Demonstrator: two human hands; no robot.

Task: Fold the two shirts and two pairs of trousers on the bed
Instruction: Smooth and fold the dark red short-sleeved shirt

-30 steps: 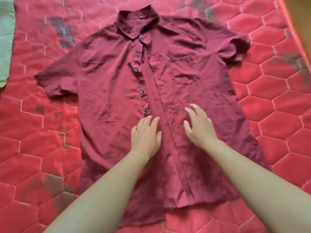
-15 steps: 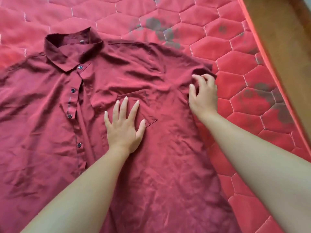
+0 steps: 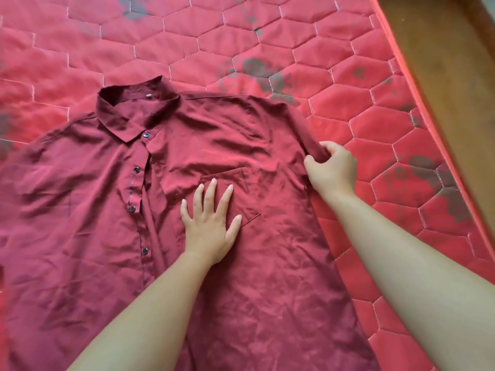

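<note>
Now-bunched sleeve (image 3: 314,149) in right hand (image 3: 334,171), left hand (image 3: 211,227) flat on crinkled shirt (image 3: 101,215)

Nothing readable here tbh. There's a tiny pale tag (image 3: 148,95) inside the collar (image 3: 120,124) of the shirt (image 3: 267,263), way too small to make out.

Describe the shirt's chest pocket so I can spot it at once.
Find the dark red shirt spread buttons-up on the red quilted bed cover. Right of its button row, the left hand lies flat. The pocket is the stitched patch under those fingers, the only sewn-on panel on the front.
</note>
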